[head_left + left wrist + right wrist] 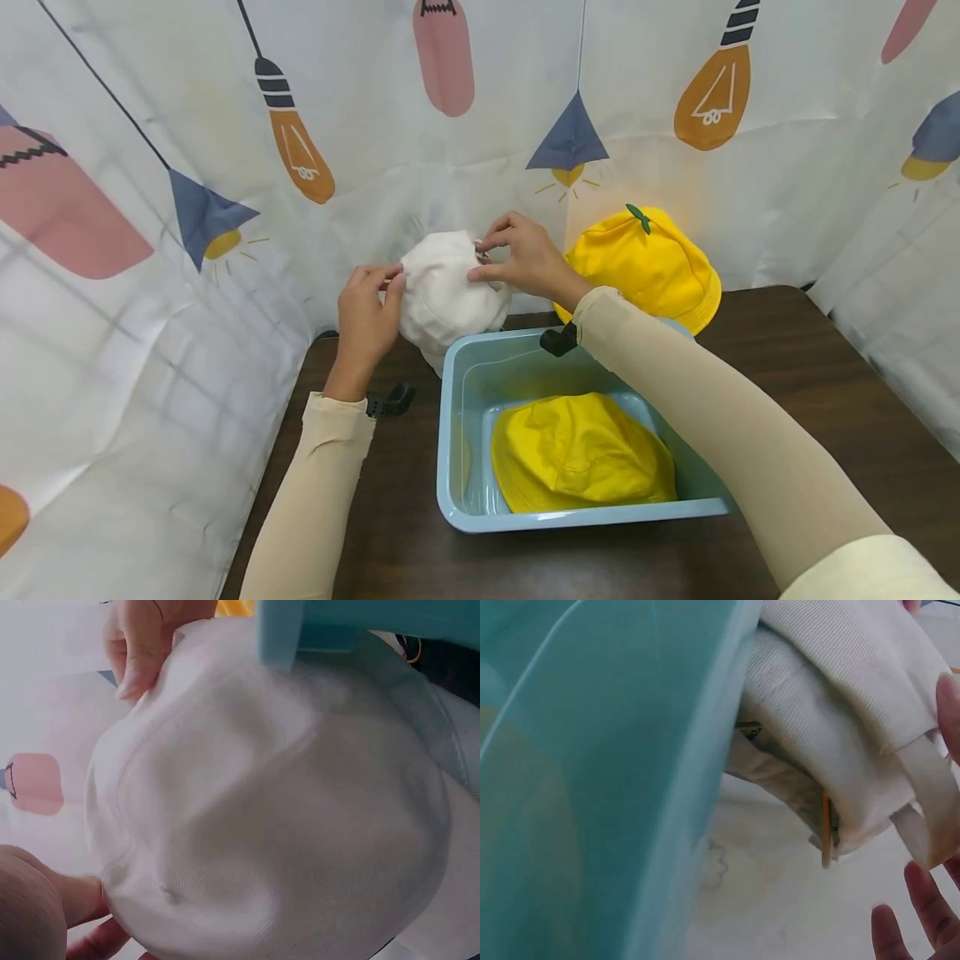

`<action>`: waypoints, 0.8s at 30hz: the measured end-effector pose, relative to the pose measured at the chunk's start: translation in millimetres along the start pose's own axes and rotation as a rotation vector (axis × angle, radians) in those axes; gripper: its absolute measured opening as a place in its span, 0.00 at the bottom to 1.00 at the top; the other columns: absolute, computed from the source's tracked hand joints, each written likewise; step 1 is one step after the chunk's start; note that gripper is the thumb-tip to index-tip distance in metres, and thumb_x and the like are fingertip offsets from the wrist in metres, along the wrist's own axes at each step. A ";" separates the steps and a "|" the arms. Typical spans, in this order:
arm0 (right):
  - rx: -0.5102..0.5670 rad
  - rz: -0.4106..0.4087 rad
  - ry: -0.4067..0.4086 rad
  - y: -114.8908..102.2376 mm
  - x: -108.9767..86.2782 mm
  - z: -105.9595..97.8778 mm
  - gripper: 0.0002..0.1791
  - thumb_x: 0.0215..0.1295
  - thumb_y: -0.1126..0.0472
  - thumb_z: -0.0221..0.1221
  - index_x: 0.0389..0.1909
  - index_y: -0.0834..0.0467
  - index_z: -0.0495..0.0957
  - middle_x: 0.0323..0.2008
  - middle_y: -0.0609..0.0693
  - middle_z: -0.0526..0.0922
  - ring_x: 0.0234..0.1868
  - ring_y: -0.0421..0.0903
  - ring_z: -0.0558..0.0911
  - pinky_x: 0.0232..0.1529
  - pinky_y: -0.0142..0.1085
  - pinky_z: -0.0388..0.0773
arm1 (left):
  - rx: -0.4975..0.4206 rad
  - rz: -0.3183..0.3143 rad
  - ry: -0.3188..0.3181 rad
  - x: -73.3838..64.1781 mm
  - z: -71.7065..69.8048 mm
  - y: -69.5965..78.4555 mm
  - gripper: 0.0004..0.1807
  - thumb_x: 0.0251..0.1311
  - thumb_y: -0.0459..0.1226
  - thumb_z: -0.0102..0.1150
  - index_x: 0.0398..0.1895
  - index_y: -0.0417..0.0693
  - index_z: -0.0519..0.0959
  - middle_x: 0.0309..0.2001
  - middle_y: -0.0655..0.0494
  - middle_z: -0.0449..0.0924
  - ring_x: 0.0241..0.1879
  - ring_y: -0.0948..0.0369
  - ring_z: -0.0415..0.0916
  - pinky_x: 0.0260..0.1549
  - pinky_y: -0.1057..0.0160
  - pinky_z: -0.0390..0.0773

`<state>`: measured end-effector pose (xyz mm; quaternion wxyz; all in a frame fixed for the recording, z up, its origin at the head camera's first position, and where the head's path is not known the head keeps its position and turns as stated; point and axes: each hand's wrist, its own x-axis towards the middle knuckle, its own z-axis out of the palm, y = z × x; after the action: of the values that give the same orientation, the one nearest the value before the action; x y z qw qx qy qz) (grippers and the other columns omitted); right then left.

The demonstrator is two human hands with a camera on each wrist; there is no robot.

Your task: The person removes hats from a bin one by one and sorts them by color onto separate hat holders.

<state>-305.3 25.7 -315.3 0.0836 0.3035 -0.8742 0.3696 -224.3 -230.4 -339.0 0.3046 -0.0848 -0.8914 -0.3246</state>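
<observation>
Behind the back left corner of the light blue bin (448, 433), a white cap (450, 292) is held up between both hands. The left hand (366, 312) pinches its left edge; in the left wrist view some fingers of that left hand (52, 900) pass behind the fabric. At the opposite edge, the right hand (528, 262) pinches the cap with thumb and fingertips. A strap at the edge of the cap (832, 712) shows close to the right thumb (951, 712) in the right wrist view. Part of the cap's lower side is hidden by the bin.
A yellow bucket hat (577, 454) lies inside the bin. Another yellow hat (645, 267) with a green leaf tip stands behind the bin, partly covered by the right forearm. The dark wooden table (397, 517) meets a patterned white curtain (480, 158) at the back and sides.
</observation>
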 end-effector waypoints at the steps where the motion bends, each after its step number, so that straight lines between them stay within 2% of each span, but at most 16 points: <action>1: -0.004 -0.001 0.002 -0.8 0.1 -0.7 0.28 0.54 0.43 0.75 0.50 0.58 0.88 0.49 0.50 0.77 0.50 0.49 0.76 0.52 0.39 0.75 | 0.009 0.002 0.003 0.6 0.8 -0.7 0.15 0.73 0.36 0.56 0.53 0.34 0.84 0.48 0.35 0.81 0.47 0.40 0.81 0.49 0.42 0.77; 6: -0.020 0.076 0.035 -4.0 1.1 -9.2 0.21 0.61 0.44 0.71 0.43 0.59 0.90 0.49 0.52 0.76 0.51 0.51 0.76 0.51 0.41 0.75 | 0.031 0.016 0.001 2.6 1.0 -2.9 0.14 0.72 0.34 0.56 0.52 0.33 0.84 0.48 0.34 0.82 0.47 0.39 0.81 0.51 0.41 0.77; 9: -0.063 0.148 0.005 -0.5 0.6 -12.7 0.20 0.63 0.46 0.70 0.39 0.60 0.90 0.48 0.52 0.76 0.51 0.50 0.74 0.50 0.41 0.75 | 0.037 0.032 -0.014 3.8 2.0 -5.4 0.14 0.72 0.34 0.57 0.52 0.33 0.84 0.47 0.35 0.82 0.47 0.40 0.81 0.51 0.41 0.77; 12: -0.122 0.165 -0.054 3.8 0.6 -13.3 0.20 0.63 0.46 0.70 0.35 0.62 0.90 0.48 0.53 0.77 0.52 0.48 0.72 0.51 0.41 0.73 | 0.046 0.058 -0.023 5.3 3.2 -9.1 0.14 0.72 0.34 0.58 0.51 0.33 0.84 0.46 0.36 0.83 0.46 0.41 0.81 0.51 0.42 0.77; 15: -0.144 0.149 -0.065 6.7 0.2 -12.3 0.19 0.64 0.48 0.70 0.33 0.63 0.90 0.48 0.54 0.78 0.52 0.49 0.73 0.54 0.42 0.73 | 0.054 0.079 -0.031 6.5 6.1 -13.0 0.13 0.72 0.35 0.59 0.49 0.33 0.85 0.45 0.37 0.83 0.45 0.42 0.81 0.50 0.42 0.78; 20: -0.120 0.119 -0.010 3.4 0.3 -9.7 0.16 0.65 0.52 0.70 0.33 0.63 0.90 0.49 0.54 0.79 0.52 0.49 0.75 0.55 0.42 0.74 | 0.101 0.062 -0.079 8.2 10.8 -17.4 0.11 0.73 0.36 0.57 0.46 0.37 0.84 0.45 0.40 0.83 0.47 0.44 0.80 0.49 0.41 0.78; 24: -0.095 0.105 0.086 -2.8 -0.1 -8.5 0.14 0.65 0.54 0.69 0.31 0.63 0.90 0.47 0.54 0.79 0.50 0.49 0.76 0.54 0.41 0.76 | 0.157 0.017 -0.124 10.5 11.2 -17.4 0.12 0.75 0.39 0.53 0.47 0.39 0.80 0.46 0.41 0.80 0.49 0.43 0.78 0.48 0.35 0.73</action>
<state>-304.2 30.2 -307.5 0.1159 0.2370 -0.9010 0.3445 -244.3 -237.3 -348.6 0.2576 -0.0882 -0.9305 -0.2450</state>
